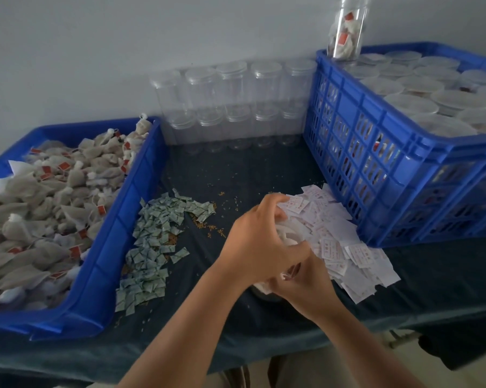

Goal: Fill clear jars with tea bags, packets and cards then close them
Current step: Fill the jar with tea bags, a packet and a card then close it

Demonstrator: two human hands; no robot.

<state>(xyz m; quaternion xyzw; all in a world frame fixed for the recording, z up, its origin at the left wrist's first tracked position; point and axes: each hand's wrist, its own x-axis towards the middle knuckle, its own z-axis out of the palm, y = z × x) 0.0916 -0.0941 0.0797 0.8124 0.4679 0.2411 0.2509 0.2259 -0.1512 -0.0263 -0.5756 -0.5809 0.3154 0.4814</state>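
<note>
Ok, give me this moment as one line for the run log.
step: filling jar | left hand: curled over jar mouth | right hand: grips jar side | tea bags: inside jar | cards: loose pile beside jar

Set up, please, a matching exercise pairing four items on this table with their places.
1 grey mesh tea bags with red tags
2 small green-and-white paper packets
3 white printed paper cards
4 empty clear plastic lidded jars

A stacked against the wall
B heaped beside the tall blue plastic crate
C inside the low blue plastic tray
D strewn beside that tray

Pairs: 1-C, 2-D, 3-B, 4-A
</note>
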